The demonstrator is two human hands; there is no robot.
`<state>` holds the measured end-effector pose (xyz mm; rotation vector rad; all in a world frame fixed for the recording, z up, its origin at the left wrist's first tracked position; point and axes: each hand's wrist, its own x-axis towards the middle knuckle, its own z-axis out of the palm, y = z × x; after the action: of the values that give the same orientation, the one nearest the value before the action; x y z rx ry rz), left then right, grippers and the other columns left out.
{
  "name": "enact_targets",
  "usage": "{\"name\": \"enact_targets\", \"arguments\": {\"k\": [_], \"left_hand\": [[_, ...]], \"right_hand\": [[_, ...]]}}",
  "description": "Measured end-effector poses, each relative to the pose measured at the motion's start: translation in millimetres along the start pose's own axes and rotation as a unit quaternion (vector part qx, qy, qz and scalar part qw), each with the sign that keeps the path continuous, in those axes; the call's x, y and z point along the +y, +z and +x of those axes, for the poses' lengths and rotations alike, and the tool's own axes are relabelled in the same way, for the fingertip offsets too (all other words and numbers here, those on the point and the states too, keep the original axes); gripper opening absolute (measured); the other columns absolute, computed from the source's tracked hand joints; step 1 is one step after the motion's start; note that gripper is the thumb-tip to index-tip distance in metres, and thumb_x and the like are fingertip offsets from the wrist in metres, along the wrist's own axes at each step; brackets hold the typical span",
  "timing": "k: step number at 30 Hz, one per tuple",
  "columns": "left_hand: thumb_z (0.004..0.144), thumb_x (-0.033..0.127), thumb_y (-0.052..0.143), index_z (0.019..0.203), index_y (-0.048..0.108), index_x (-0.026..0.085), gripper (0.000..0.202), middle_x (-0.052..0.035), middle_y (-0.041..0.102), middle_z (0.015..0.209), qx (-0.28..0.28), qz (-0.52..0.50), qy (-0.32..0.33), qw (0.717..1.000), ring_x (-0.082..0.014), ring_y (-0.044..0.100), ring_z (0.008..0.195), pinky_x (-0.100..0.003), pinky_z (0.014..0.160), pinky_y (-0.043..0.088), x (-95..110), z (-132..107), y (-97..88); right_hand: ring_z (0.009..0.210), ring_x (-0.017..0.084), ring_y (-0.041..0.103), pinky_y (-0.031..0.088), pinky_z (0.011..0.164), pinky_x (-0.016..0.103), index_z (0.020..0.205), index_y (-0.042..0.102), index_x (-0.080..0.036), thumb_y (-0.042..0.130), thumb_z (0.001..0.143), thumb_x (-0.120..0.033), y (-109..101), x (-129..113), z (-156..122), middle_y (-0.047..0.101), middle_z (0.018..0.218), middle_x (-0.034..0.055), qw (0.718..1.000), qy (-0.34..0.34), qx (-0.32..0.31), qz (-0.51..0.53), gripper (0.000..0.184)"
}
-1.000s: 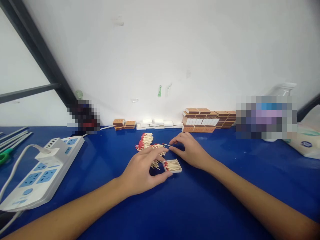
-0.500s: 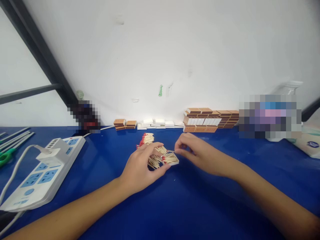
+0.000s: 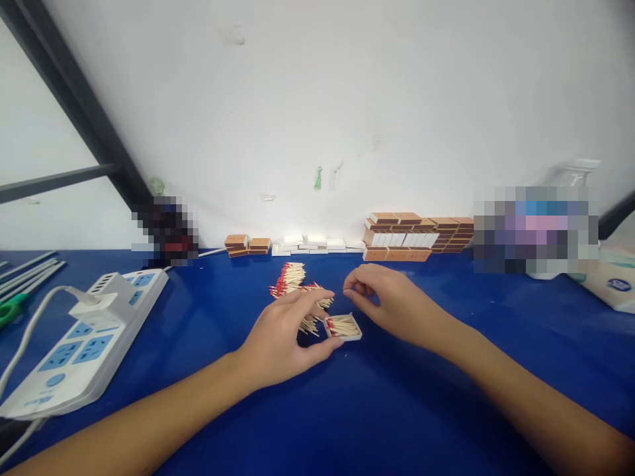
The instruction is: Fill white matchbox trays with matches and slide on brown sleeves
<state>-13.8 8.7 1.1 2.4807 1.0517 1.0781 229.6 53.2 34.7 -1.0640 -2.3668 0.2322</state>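
Matches (image 3: 292, 279) lie in a loose red-tipped heap on the blue desk (image 3: 377, 403), and just to the right of them sits the small open matchbox tray (image 3: 343, 326), partly filled with sticks. From my station I see the left hand (image 3: 280, 338) arched over the near edge of the heap, fingers released and spread, thumb touching the tray's near-left corner. The right hand (image 3: 391, 305) hovers just behind the tray, fingertips (image 3: 351, 291) pinched together; I cannot tell whether a match is between them. Stacked brown matchboxes (image 3: 417, 238) and white trays (image 3: 312, 244) line the wall. A power strip (image 3: 94, 330) lies well to the left.
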Motion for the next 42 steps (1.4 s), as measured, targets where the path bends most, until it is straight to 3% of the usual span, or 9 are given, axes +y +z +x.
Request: {"name": "enact_targets", "arguments": {"k": [4,7,13,21,31,37,42], "left_hand": [[0.090,0.039,0.078,0.145,0.050,0.029,0.062,-0.0060,0.074,0.131,-0.013,0.005,0.000,1.000,-0.0259,0.075,0.114,-0.047,0.102,0.060,0.5,0.3,-0.8],[0.091,0.040,0.077,0.145,0.049,0.029,0.062,-0.0049,0.077,0.122,-0.019,0.004,0.003,1.000,-0.0257,0.076,0.109,-0.048,0.102,0.060,0.9,0.6,-1.5],[0.088,0.036,0.080,0.143,0.052,0.027,0.062,-0.0009,0.080,0.104,-0.003,-0.021,0.029,0.999,-0.0230,0.076,0.101,-0.042,0.094,0.062,8.0,2.2,-5.1],[0.088,0.034,0.079,0.140,0.053,0.027,0.058,0.0000,0.079,0.099,-0.011,-0.028,0.071,0.997,-0.0213,0.076,0.092,-0.041,0.095,0.061,9.9,0.7,-3.1],[0.091,0.037,0.077,0.142,0.051,0.028,0.058,-0.0020,0.079,0.106,-0.016,-0.010,0.046,0.999,-0.0225,0.076,0.098,-0.041,0.093,0.062,7.7,0.3,-2.2],[0.089,0.037,0.078,0.138,0.056,0.027,0.054,-0.0048,0.078,0.113,0.059,0.032,-0.006,0.998,-0.0254,0.074,0.109,-0.045,0.098,0.060,1.9,3.9,-4.4],[0.086,0.037,0.081,0.135,0.056,0.026,0.056,-0.0026,0.079,0.107,0.099,0.035,-0.048,0.993,-0.0268,0.072,0.113,-0.047,0.100,0.057,-0.4,6.3,-6.3]], "right_hand": [[0.077,0.020,0.058,0.044,0.069,0.033,0.091,0.063,-0.022,0.056,0.098,-0.020,5.8,8.0,-0.9,0.065,0.083,0.0051,1.000,-0.004,-0.012,-0.026,0.010],[0.075,0.019,0.057,0.044,0.067,0.032,0.090,0.064,-0.022,0.057,0.098,-0.020,6.6,8.8,-0.2,0.065,0.082,0.0045,1.000,0.006,-0.021,-0.017,0.011],[0.069,0.015,0.053,0.043,0.062,0.028,0.099,0.072,-0.023,0.066,0.099,-0.037,23.3,4.3,2.7,0.064,0.082,0.0010,0.986,0.065,-0.045,0.147,0.016],[0.066,0.013,0.051,0.043,0.064,0.028,0.102,0.073,-0.023,0.066,0.097,-0.027,41.1,13.6,1.0,0.060,0.086,0.0007,0.990,0.050,-0.023,0.127,0.010],[0.071,0.015,0.054,0.043,0.064,0.030,0.089,0.071,-0.022,0.061,0.097,-0.022,38.3,9.0,1.0,0.062,0.085,0.0030,0.995,0.028,0.009,0.097,0.013],[0.067,0.015,0.053,0.044,0.064,0.032,0.089,0.071,-0.021,0.062,0.097,-0.027,25.2,9.4,3.4,0.059,0.080,0.0020,0.995,0.046,0.059,0.073,0.014],[0.067,0.016,0.054,0.044,0.061,0.031,0.086,0.072,-0.021,0.064,0.095,-0.031,13.0,13.4,5.9,0.060,0.076,0.0027,0.991,0.053,0.090,0.080,0.016]]}}
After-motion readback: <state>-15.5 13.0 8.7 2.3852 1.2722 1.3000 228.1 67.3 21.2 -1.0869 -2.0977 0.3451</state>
